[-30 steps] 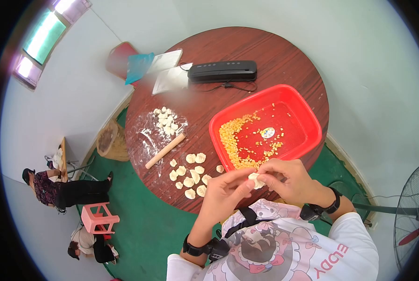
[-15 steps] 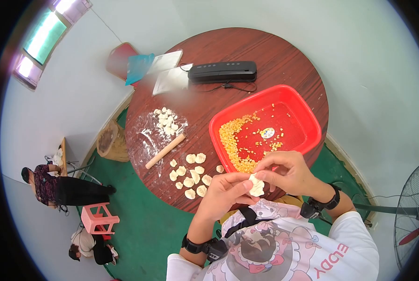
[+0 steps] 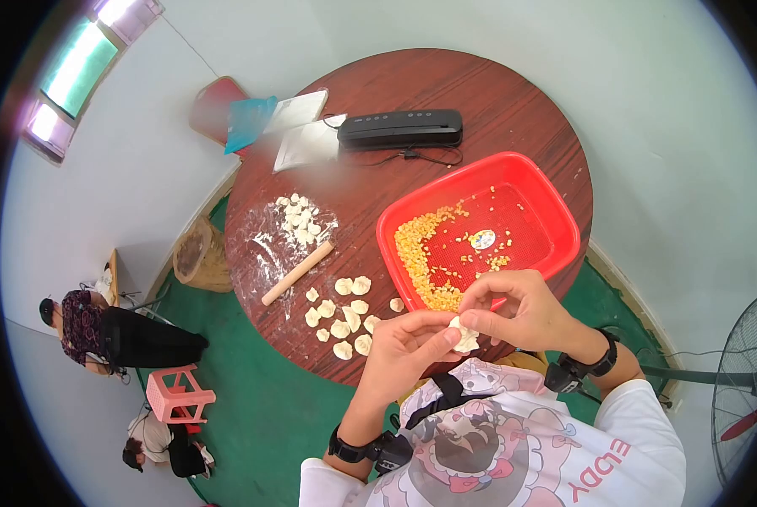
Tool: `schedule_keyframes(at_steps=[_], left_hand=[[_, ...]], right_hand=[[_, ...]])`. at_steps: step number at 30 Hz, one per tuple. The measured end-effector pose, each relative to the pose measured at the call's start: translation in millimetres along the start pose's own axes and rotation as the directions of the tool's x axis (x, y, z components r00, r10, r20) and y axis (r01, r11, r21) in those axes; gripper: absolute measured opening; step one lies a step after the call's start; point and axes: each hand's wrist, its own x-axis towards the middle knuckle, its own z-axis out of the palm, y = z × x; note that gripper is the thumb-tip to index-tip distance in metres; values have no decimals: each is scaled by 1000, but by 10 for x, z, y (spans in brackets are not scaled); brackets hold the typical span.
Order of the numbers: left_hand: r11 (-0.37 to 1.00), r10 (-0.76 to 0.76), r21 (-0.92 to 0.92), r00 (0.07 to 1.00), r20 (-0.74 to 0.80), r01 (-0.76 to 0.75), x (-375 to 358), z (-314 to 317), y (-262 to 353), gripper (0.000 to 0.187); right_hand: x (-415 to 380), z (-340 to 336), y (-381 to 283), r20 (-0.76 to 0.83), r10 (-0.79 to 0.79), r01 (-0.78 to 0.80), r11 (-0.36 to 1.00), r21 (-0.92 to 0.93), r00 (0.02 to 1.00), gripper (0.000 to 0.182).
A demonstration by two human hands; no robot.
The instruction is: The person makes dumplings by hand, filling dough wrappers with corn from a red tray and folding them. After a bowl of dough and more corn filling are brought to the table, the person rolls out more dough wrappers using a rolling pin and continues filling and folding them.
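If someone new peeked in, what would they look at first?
Probably the bright red plastic basket, with small yellow kernels heaped along one side, on the round brown wood-grained table. Near the basket's lower edge, the left hand and right hand pinch a crinkled off-white piece of dough.

Fingers [image 3: 485,322] partly hide the dough [image 3: 466,342]; the fan [image 3: 740,427] (right edge) is cut off; the white packet [image 3: 311,145] blurs.

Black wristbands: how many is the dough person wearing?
2: one black wristband on the wrist of the left hand, another on that of the right hand. Sleeves could hide more.
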Motion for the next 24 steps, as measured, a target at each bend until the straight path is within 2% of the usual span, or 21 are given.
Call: schedule_keyframes(at_steps=[7,11,14,17,19,24], left_hand=[[999,32,14,997,-71,-31,10,7,-9,18],[999,32,-2,997,-76,-32,13,13,-22,18],[999,46,-6,997,-67,-46,10,6,-29,17],[998,58,-14,995,-82,-59,4,1,-29,17],[995,94,-28,988,-122,-98,4,-7,-37,17],[994,110,-16,987,-121,-112,2,-1,-52,18]], right_hand=[[1,-27,-117,31,195,-197,979,50,980,18],[5,-22,-69,59,202,-207,975,83,978,18],[2,-9,-34,59,114,-118,991,56,992,18],[4,3,-26,37,72,-75,994,84,997,19],[3,27,-35,-49,54,-47,989,142,997,19],[9,16,-36,10,91,-91,986,140,996,18]])
